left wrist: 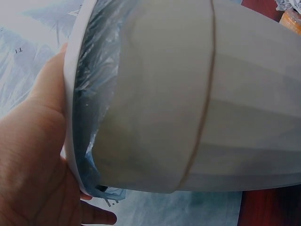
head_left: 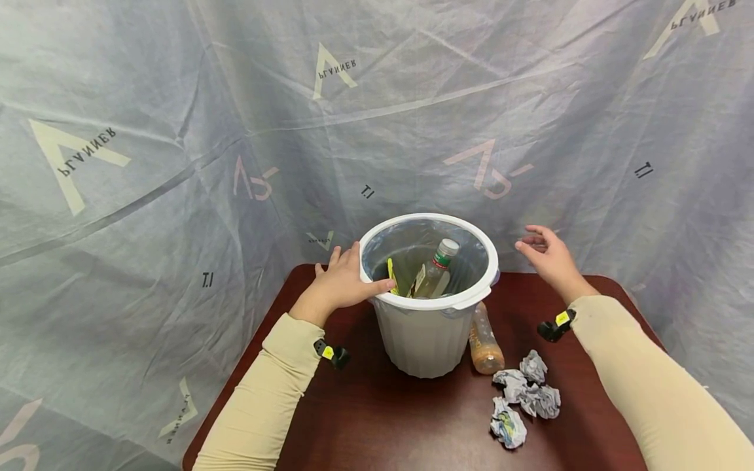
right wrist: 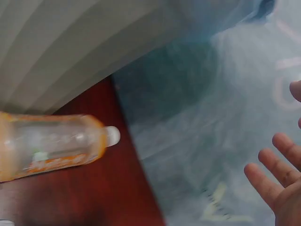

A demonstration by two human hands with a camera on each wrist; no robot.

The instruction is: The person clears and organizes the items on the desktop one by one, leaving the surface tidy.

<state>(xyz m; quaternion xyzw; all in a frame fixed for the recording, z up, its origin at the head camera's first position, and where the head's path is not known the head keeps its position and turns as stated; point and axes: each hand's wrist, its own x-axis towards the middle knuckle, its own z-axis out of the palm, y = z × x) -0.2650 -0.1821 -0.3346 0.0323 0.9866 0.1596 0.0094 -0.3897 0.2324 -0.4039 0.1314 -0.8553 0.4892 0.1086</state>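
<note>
A pale trash bin (head_left: pixel 421 337) with a white rim and a thin plastic liner (left wrist: pixel 101 61) stands upright on the table. My left hand (head_left: pixel 341 284) rests on the left of its rim, fingers spread along the outside and the thumb lying over the edge. Inside the bin, a clear bottle (head_left: pixel 432 278) with a white cap leans beside a yellow-edged item (head_left: pixel 391 275). To the bin's right, my right hand (head_left: pixel 548 258) hovers in the air with loosely bent fingers and nothing in it. A plastic bottle (right wrist: pixel 56 143) with orange markings and a white cap lies against the bin's base.
Several crumpled paper balls (head_left: pixel 524 389) lie on the dark red table (head_left: pixel 353 418), right of the bin and near the orange-marked bottle. Grey printed sheeting (head_left: pixel 400 118) hangs behind the table and along its sides.
</note>
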